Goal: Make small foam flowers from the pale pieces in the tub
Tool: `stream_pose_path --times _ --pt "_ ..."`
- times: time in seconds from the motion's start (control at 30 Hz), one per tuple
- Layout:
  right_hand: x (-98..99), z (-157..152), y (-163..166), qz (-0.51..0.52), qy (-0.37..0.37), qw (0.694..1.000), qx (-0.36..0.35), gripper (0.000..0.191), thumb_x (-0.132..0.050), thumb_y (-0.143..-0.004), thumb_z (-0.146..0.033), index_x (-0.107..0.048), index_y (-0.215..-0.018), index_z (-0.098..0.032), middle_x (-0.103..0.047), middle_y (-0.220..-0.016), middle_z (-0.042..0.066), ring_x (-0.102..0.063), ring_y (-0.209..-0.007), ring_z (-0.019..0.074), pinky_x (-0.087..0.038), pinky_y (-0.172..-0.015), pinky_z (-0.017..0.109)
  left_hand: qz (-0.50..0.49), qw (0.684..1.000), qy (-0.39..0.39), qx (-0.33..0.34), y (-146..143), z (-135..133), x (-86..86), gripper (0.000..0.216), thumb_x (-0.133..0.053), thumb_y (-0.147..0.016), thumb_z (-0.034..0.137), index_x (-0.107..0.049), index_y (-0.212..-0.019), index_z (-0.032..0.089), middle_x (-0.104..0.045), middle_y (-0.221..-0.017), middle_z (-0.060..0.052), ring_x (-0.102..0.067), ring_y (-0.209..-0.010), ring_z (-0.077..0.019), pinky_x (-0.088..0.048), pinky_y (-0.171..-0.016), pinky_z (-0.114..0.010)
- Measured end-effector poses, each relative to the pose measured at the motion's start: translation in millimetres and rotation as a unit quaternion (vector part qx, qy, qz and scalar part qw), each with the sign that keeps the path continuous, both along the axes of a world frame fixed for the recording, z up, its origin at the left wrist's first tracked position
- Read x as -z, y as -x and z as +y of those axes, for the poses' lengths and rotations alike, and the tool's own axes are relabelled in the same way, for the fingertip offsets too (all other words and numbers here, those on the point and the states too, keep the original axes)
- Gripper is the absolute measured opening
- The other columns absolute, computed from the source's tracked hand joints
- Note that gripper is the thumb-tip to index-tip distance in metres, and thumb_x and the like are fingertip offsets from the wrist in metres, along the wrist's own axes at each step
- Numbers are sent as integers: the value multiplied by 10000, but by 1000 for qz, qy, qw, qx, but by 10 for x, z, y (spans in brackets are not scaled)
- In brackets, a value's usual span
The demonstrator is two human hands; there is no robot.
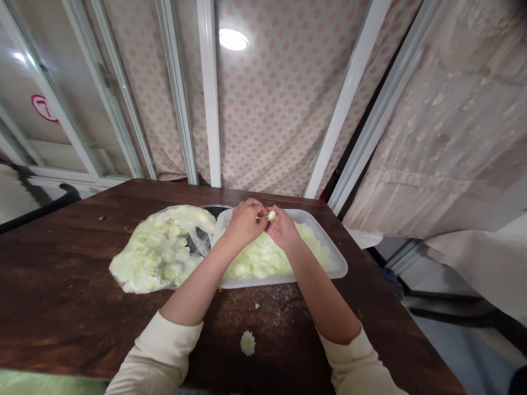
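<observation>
Both my hands meet over the far part of a white plastic tray (335, 264) heaped with pale yellow-white flower heads (263, 258). My left hand (244, 220) and my right hand (283, 226) pinch one small flower head (271, 215) between their fingertips, fingers closed on it. Left of the tray lies a clear plastic bag (160, 249) stuffed with more of the same flowers. One loose flower head (247, 343) lies on the dark wooden table (61, 274) near me, between my forearms.
A dark bowl rim (214, 208) peeks out behind the bag and tray. The table's right edge drops off to a floor with white cloth (473, 258). Dotted curtain (280, 109) and white window frames stand behind the table. Small petal crumbs (257, 305) lie before the tray.
</observation>
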State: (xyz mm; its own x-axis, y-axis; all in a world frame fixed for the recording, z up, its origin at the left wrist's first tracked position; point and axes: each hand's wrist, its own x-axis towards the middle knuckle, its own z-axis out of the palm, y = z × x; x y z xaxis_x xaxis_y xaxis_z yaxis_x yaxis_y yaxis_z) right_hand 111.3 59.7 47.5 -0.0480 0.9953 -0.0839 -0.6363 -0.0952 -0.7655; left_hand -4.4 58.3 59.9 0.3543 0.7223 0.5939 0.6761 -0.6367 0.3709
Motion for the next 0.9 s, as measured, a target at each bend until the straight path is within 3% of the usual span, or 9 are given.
stream_pose_path --times 0.1,0.37,0.5,0.63,0.8,0.9 --pt "-7 3 7 -14 0 1000 7 176 -420 -838 -285 -474 -704 -185 -552 -544 -20 -541 -481 111 -462 -501 233 37 999 10 -5 -57 -48 -1 169 -569 -742 326 -659 -808 198 -590 -996 -42 -513 -895 -219 -364 -826 -382" --pt "-24 -29 42 28 15 998 -61 240 -337 -896 -286 -466 -723 -180 -539 -540 -39 -488 -426 79 -443 -479 206 52 999 -11 -1 -23 -23 -11 109 -547 -759 168 -653 -744 189 -629 -849 -31 -524 -810 -193 -335 -746 -357" --pt "-16 -33 44 9 18 998 -57 237 -358 -887 -290 -480 -718 -178 -567 -572 -15 -539 -497 102 -457 -509 221 24 1000 -8 3 -22 -30 -38 116 -581 -717 153 -581 -601 160 -599 -765 -23 -533 -761 -171 -336 -736 -336" --pt "10 -32 43 5 -23 999 -41 190 -399 -859 -205 -486 -694 -172 -584 -596 -8 -541 -529 100 -474 -552 230 12 1000 -16 -3 -24 -46 -55 156 -578 -720 180 -503 -585 158 -564 -716 -6 -529 -693 -146 -350 -699 -302" --pt "42 -21 30 1 -47 998 -38 157 -426 -844 -230 -479 -704 -181 -569 -576 -15 -556 -531 119 -491 -576 274 -31 998 -5 -54 15 -37 -23 58 -492 -799 237 -494 -822 184 -565 -744 -17 -538 -684 -159 -373 -628 -274" --pt "25 -26 24 -1 -30 998 -52 223 -382 -866 -279 -479 -692 -180 -571 -577 4 -574 -557 134 -498 -596 292 -34 996 -1 -79 33 -36 -4 225 -425 -827 189 -447 -1051 201 -566 -827 -34 -550 -720 -166 -391 -647 -278"
